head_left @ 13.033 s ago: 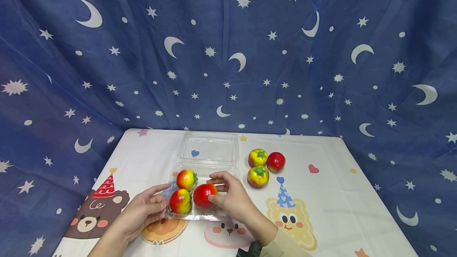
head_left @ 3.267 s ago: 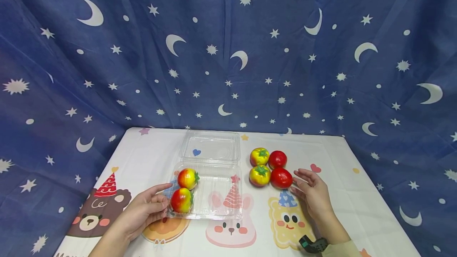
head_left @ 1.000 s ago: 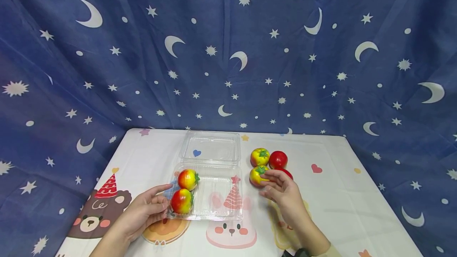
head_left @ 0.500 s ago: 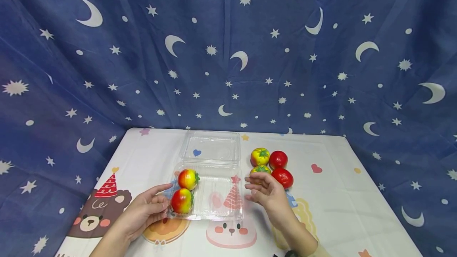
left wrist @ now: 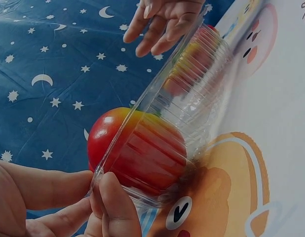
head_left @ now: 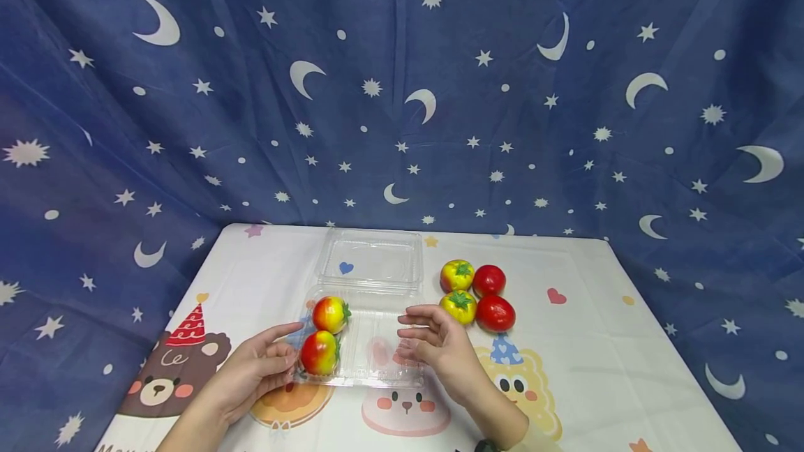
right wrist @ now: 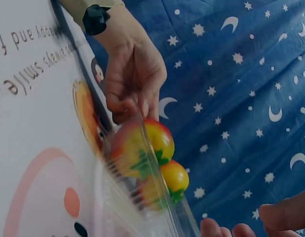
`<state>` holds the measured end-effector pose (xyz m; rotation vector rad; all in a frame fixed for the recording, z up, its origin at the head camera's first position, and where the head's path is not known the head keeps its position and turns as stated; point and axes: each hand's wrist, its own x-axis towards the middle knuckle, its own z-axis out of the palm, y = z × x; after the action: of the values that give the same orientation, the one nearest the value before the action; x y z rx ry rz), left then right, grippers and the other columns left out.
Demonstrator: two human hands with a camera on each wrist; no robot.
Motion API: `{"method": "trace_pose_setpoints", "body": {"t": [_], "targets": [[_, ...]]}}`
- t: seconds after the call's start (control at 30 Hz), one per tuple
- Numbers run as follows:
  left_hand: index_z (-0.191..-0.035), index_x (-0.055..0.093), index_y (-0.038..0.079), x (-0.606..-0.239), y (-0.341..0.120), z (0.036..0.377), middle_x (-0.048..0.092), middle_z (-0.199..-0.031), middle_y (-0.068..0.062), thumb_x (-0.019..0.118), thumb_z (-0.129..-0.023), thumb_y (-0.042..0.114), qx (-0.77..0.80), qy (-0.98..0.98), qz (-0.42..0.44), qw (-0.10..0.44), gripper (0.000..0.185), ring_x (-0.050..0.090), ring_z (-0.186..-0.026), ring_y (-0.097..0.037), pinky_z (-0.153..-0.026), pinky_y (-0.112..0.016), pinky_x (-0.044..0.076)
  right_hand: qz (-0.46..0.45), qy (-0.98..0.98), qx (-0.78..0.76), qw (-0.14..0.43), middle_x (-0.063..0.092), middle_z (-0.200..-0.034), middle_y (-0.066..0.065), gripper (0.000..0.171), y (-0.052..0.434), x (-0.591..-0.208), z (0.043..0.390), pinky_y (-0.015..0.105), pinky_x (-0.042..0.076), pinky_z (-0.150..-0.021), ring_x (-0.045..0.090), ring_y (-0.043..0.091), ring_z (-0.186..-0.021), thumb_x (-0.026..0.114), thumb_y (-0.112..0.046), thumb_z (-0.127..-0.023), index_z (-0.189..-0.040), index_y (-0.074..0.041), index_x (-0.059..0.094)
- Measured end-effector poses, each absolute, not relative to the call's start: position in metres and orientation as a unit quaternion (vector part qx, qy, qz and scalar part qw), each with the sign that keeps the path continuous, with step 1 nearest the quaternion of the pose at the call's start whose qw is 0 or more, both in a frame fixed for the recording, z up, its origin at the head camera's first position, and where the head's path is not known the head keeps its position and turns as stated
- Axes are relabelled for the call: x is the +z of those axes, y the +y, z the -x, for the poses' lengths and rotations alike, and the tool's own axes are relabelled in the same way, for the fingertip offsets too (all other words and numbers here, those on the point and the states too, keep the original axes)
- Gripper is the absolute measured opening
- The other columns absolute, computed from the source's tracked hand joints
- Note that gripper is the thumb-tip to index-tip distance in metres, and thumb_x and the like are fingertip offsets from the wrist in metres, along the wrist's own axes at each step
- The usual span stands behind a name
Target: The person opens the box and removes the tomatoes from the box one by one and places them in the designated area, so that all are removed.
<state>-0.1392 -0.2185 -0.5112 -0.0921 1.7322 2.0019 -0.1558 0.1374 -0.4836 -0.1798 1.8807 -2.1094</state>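
Left hand is pinching the clear clamshell tray's 9 o'clock rim beside two red-yellow tomatoes sitting inside. Right hand is hovering over the tray's 3 o'clock side, fingers relaxed, grasping nothing, partly hiding the rim. Right wrist view is blurring the tray.
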Motion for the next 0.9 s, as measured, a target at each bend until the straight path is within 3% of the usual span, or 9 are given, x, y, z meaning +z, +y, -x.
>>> {"method": "trace_pose_setpoints", "body": {"t": [0.23,0.9], "targets": [[-0.169,0.023,0.001,-0.511,-0.217,0.139,0.066,-0.096,0.003,0.067,-0.103,0.008,0.730,0.637,0.044,0.245,0.080,0.067,-0.079,-0.014,-0.083,-0.027,0.064,0.100,0.666,-0.720,0.167,0.053,-0.149,0.036,0.053,0.125,-0.483,0.155,0.036,0.064,-0.096,0.067,0.039,-0.129,0.061,0.009,-0.097,-0.148,0.005,0.049],[-0.169,0.021,0.000,-0.509,-0.218,0.139,0.067,-0.097,0.003,0.067,-0.104,0.009,0.733,0.633,0.033,0.246,0.080,0.068,-0.081,-0.014,-0.085,-0.028,0.064,0.129,0.667,-0.706,0.198,0.057,-0.147,0.034,0.051,0.088,-0.491,0.156,0.035,0.065,-0.095,0.065,0.044,-0.130,0.062,0.008,-0.095,-0.145,0.004,0.054]]}}
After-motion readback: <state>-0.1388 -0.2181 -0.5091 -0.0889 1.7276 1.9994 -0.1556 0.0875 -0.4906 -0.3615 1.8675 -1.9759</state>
